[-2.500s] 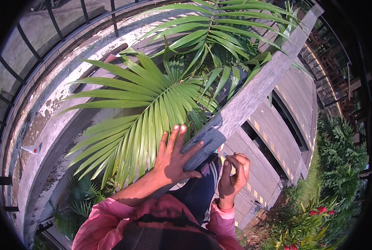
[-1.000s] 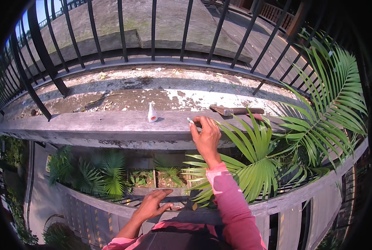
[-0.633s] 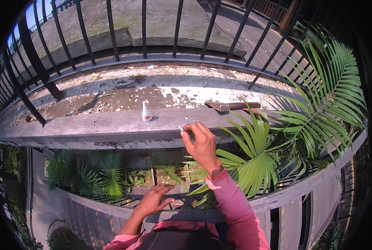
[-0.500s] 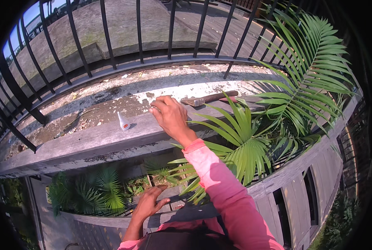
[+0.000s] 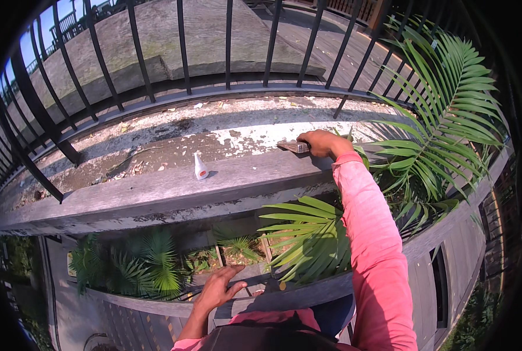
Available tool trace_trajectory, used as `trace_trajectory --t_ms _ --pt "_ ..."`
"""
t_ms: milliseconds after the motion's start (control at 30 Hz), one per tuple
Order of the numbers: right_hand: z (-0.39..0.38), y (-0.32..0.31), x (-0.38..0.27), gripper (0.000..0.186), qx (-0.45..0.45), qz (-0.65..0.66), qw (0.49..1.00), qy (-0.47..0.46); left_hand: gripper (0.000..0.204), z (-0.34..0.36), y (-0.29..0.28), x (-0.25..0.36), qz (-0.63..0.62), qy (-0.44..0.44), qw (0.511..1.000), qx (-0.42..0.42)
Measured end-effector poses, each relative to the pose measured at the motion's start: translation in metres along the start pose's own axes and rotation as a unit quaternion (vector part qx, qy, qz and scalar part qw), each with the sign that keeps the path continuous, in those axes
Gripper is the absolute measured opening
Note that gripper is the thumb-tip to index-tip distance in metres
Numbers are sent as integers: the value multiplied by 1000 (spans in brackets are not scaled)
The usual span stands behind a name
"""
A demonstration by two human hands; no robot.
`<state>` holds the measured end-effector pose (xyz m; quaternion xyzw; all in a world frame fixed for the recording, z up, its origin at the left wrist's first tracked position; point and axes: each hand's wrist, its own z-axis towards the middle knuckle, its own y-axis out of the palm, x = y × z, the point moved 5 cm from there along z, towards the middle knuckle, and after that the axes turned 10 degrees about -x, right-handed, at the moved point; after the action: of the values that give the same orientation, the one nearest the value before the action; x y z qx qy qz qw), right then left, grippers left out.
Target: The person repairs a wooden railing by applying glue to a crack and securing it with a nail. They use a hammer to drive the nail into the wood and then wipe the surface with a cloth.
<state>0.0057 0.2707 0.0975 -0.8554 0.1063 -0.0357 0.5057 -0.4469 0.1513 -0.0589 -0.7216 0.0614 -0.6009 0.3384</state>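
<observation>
Right hand (image 5: 325, 144) nearer, over tool (image 5: 295, 147); closure hidden, can't tell. Tool end juts to 9 o'clock, roughly along beam (image 5: 243, 173). Left hand (image 5: 217, 289) at 7, fingers apart.

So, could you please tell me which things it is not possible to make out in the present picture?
All in the head view:
- The tool's right-hand part: covered by the right hand.
- The right hand's grip: its fingertips are hidden by the hand itself.
- The marking on the white bottle: too small to read.
- The pale speck on the wooden beam: too small to identify.
</observation>
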Motion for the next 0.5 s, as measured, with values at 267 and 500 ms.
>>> trace_trajectory --t_ms 267,500 --pt "0 -15 11 49 99 -37 993 -43 57 -2 -10 -6 -21 -24 999 40" --pt "-149 -107 -75 57 585 62 760 -276 65 30 -11 35 -118 28 989 86"
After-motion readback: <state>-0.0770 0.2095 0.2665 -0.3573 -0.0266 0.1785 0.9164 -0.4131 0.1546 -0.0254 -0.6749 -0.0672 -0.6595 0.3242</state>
